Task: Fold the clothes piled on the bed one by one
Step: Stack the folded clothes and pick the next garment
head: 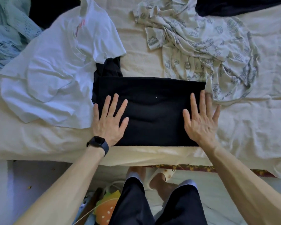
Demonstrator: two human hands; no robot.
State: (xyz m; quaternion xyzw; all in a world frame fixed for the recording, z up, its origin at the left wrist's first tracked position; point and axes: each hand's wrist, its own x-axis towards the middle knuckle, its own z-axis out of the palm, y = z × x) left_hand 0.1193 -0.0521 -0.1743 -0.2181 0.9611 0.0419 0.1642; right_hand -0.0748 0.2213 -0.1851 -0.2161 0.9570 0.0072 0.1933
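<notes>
**Both palms flat on a folded black garment at the bed's near edge**

At the far left corner of the bed [31, 143], a pale blue lacy garment [8, 30] lies bunched. Just beside it a white T-shirt [55, 75] is spread loosely over the left part of the cream sheet, with its lower hem toward the near edge. The shirt's right side touches the black garment [152, 111].

The left hand [109, 122], with a dark watch [98, 144] on its wrist, lies flat on the black garment's left end. Its fingers are straight and spread, gripping nothing.

The black garment sits at the middle of the near edge, folded into a wide rectangle. A crumpled part sticks out at its far left corner.

The right hand [201, 124] presses on the garment's right end, also with splayed, straight fingers. Its outer fingers reach past the garment's right edge.

Toward the far right, a cream garment with a grey print [209, 51] lies rumpled and unfolded, and its near hem touches the black garment's right corner.
</notes>
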